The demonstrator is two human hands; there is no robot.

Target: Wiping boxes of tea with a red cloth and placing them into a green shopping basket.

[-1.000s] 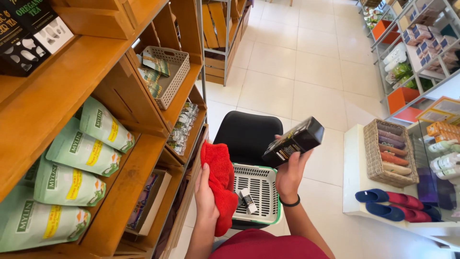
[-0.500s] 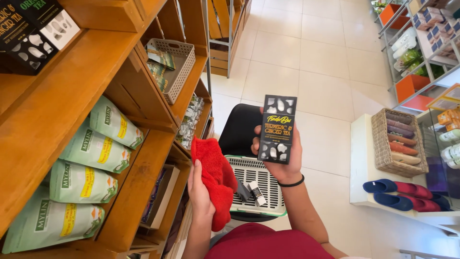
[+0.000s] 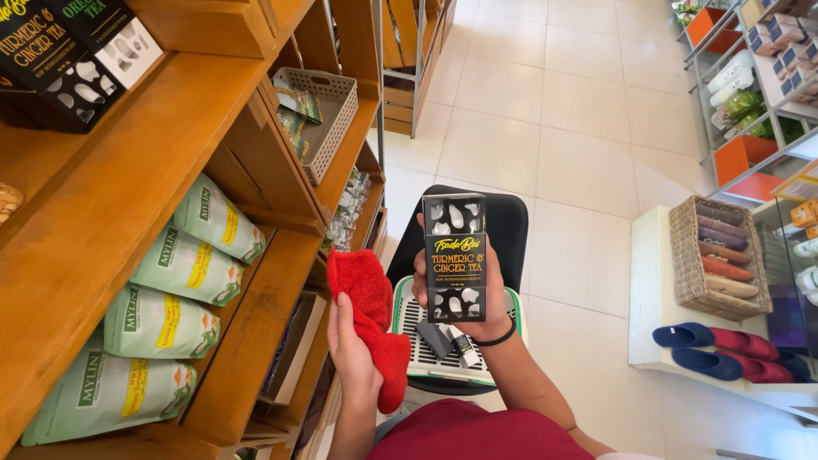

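Right hand (image 3: 464,294) is gripping a black tea box (image 3: 455,255) upright above a slatted basket (image 3: 417,341); left hand (image 3: 351,353) is clutching a red cloth (image 3: 371,319) beside wooden shelves (image 3: 256,281). Wiping works best with the box steady, faces turned to the cloth.

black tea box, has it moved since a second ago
Yes. The black tea box in the right hand has turned from tilted to upright and now stands face-up above the white basket.
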